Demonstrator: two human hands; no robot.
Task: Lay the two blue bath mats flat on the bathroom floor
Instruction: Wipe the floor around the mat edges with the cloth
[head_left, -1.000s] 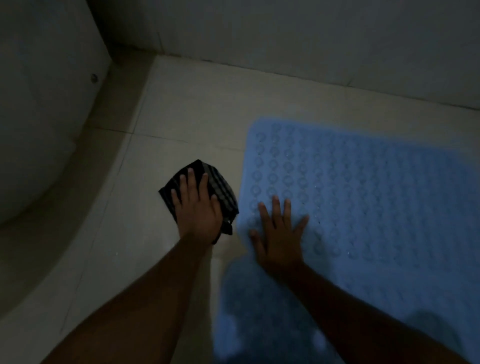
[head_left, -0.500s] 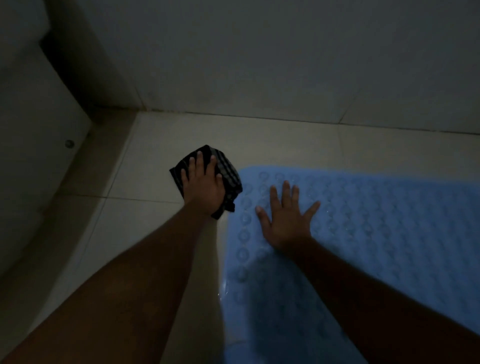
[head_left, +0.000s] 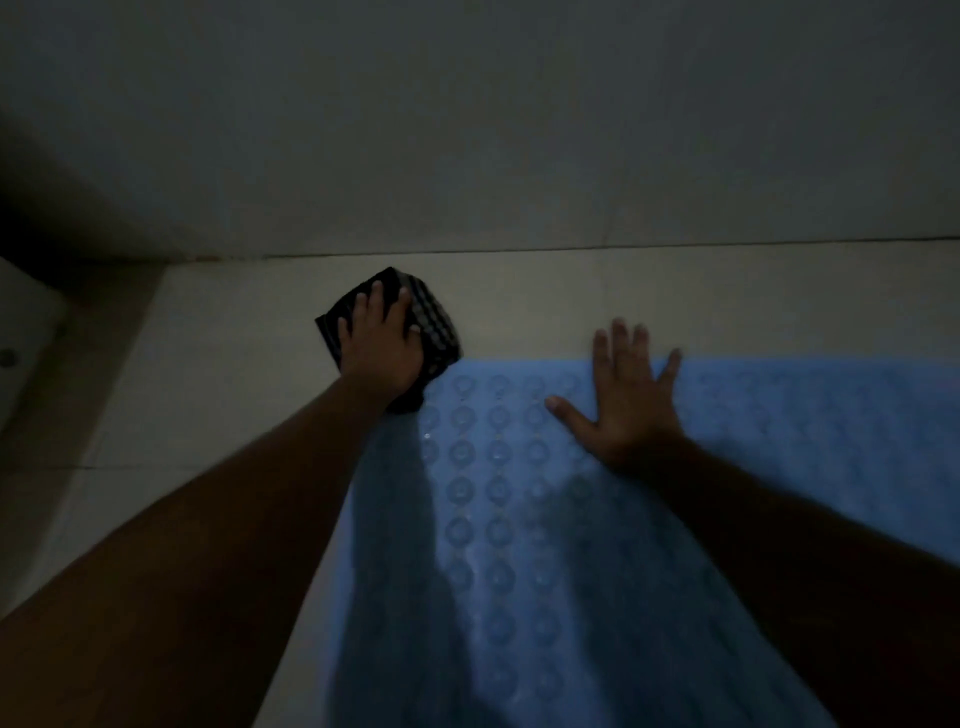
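Note:
A blue bath mat (head_left: 519, 519) with rows of round suction cups lies flat on the pale tiled floor (head_left: 218, 374), filling the lower right. My right hand (head_left: 623, 400) presses flat on the mat's far edge, fingers spread, fingertips reaching past the edge onto the tile. My left hand (head_left: 379, 348) rests palm down on a dark checked cloth (head_left: 431, 322) on the floor at the mat's far left corner. Only one mat is in view.
A plain wall (head_left: 467, 130) meets the floor just beyond the mat. At the far left stands a white fixture (head_left: 21, 322) with a small round cap, edged by a darker floor strip (head_left: 104, 353). The room is dim.
Both hands have slid forward toward the wall. My right hand moved right along the mat to its far edge; my left hand pushed the dark cloth ahead. The view tilted up.

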